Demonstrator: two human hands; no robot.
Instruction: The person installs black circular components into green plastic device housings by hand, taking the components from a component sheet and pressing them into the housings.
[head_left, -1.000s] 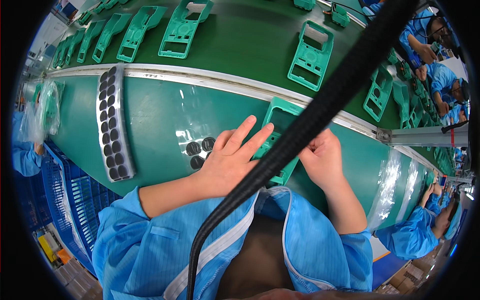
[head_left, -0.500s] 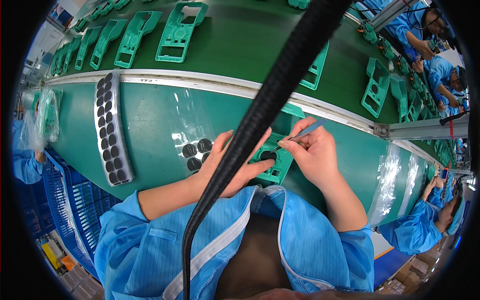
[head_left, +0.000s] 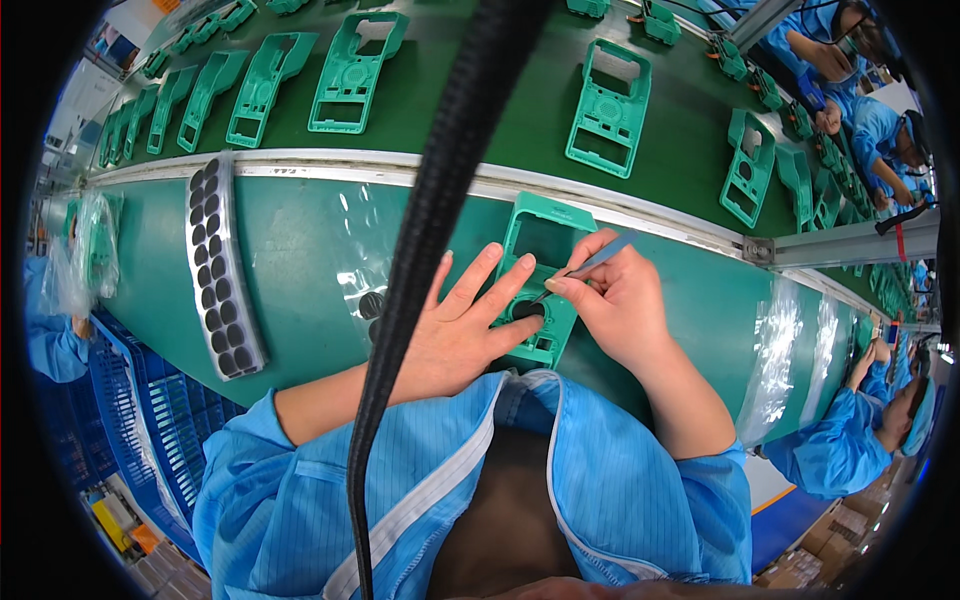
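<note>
While the right hand (head_left: 625, 305) is pinching tweezers (head_left: 603, 254), the black disc (head_left: 525, 307) is lying just left of that grip in the green housing (head_left: 553, 210), whose long axis is running away from the body, the spread left hand (head_left: 450, 338) being nearer, one fingertip touching the disc.

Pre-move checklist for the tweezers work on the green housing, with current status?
1. Tweezers gripped in right hand: ok.
2. Tweezer tips at upper-right edge of black disc: ok.
3. Left hand spread, thumb at disc: ok.
4. Disc lying flat in green housing: cannot tell; thumb covers part.
5. Black cable clear of disc in view: ok.
6. Strip of black discs lying on bench at left: ok.
</note>
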